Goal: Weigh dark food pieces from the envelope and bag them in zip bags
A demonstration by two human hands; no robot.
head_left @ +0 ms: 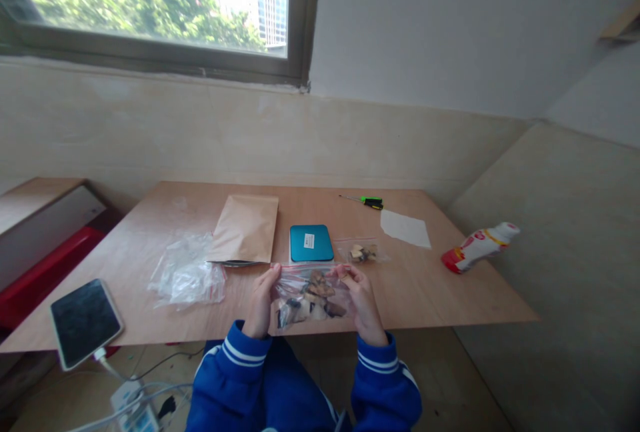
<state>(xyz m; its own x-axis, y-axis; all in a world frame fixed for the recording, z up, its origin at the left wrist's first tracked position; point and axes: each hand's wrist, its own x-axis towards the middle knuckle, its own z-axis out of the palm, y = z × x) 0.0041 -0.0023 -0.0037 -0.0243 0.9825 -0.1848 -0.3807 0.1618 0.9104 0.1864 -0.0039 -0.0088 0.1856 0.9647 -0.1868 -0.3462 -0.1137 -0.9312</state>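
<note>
Between my two hands, near the table's front edge, hangs a clear zip bag [313, 295] with a red seal line and brown, pale and dark pieces inside. My left hand [263, 299] pinches its upper left corner, and my right hand [361, 299] pinches the upper right corner. Just beyond the bag lies a teal flat box [311, 243] with a white label. A smaller clear bag of light wooden-looking pieces [363, 252] rests to its right. On the left of the box is a brown paper pouch [247, 229].
Crumpled clear plastic bags [187, 272] and a phone or tablet on a cable [86, 322] are at left. At the back lie screwdrivers [367, 201] and a white paper sheet [405, 228]. A white and red bottle [477, 247] is near the right edge of the wooden table [425, 299].
</note>
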